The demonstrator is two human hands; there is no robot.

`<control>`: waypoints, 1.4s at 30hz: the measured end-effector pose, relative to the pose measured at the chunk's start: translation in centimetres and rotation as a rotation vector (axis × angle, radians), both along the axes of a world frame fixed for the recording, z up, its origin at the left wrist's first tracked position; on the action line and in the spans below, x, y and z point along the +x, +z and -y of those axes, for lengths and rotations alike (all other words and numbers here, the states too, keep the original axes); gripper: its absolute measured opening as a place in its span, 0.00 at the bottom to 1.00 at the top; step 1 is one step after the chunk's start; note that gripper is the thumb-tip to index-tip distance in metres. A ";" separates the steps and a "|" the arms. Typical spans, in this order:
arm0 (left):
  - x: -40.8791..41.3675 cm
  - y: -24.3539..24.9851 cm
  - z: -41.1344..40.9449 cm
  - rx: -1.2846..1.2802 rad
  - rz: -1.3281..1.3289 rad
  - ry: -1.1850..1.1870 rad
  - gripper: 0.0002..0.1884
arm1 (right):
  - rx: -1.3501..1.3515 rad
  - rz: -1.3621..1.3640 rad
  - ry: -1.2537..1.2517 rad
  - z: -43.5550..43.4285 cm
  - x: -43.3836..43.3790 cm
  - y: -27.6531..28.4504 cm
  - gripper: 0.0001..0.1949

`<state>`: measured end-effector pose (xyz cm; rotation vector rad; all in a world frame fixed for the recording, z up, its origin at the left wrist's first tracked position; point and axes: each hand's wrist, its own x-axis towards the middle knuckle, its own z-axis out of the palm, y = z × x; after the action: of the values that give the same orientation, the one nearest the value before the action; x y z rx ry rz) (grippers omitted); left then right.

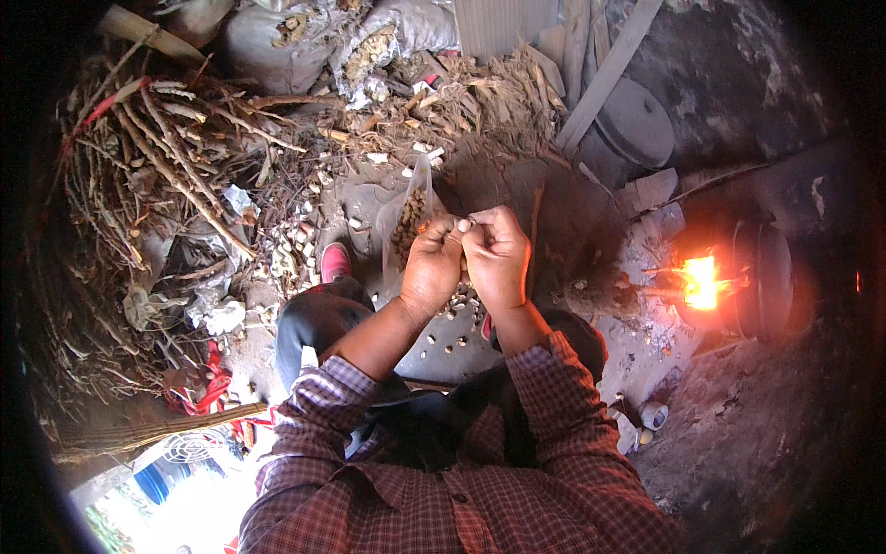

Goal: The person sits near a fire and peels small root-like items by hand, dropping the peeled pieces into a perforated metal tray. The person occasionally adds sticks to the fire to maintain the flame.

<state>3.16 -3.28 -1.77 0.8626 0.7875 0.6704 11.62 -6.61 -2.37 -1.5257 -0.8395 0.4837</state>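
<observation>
My left hand [432, 260] and my right hand [497, 253] meet in front of me, thumbs and fingertips pinched together. Between the fingertips shows a small pale piece [464, 225], seemingly a peanut; the fingers cover most of it. Just beyond my left hand stands an open clear plastic bag [392, 232] with many small brown nuts [410, 215] in it, which look like unshelled peanuts. Below my wrists, small pale shell pieces [448, 341] lie scattered on the ground between my knees.
To the right, a fire [700, 282] burns in a stove opening beside a round pot or lid [761, 280]. A heap of dry sticks [173, 166] fills the left. Stuffed sacks [277, 52] and a leaning wooden plank [609, 76] are at the back.
</observation>
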 end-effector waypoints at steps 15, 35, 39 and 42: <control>0.2 -0.2 -0.3 0.189 -0.051 -0.024 0.13 | -0.042 0.131 0.145 0.1 1.3 0.9 0.01; 0.3 -0.1 -1.0 -0.147 0.286 0.042 0.10 | 0.068 -0.167 0.137 0.5 0.0 1.2 0.06; 0.3 -0.1 -0.9 -0.154 0.326 0.040 0.10 | 0.055 -0.200 0.165 0.6 0.3 1.8 0.06; 0.3 0.2 -0.9 -0.160 0.305 0.047 0.09 | 0.065 -0.229 0.195 0.7 0.5 1.6 0.05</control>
<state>3.45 -2.34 -1.61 0.5804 0.5782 0.7488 12.15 -7.28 -0.79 -1.3060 -0.8188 0.7521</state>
